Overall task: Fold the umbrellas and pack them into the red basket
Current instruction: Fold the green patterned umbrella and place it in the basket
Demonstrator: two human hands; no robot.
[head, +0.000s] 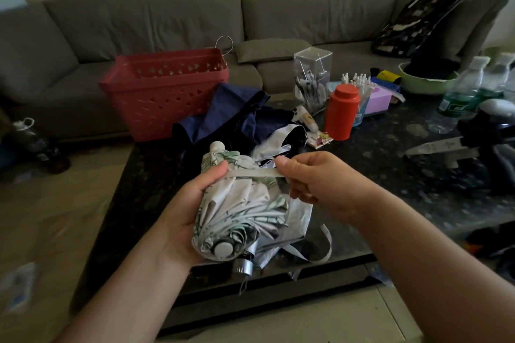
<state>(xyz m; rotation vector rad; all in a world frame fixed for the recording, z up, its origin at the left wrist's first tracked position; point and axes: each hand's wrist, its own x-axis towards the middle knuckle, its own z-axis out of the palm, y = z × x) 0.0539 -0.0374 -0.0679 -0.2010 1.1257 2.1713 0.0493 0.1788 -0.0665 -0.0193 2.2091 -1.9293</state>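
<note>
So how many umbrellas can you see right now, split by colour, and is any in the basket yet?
White with green print, rolled, held in the left hand while the right hand pulls its strap: 1
Navy blue, lying loose on the table: 1
Black and white, loose: 1
Total: 3
None shows inside the red basket.

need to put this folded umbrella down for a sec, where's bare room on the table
Bare tabletop lies at the near left corner, below the red basket and left of the left hand. Another open patch sits right of the right hand, before the knife. The middle is crowded with the blue umbrella and the orange bottle.
</note>
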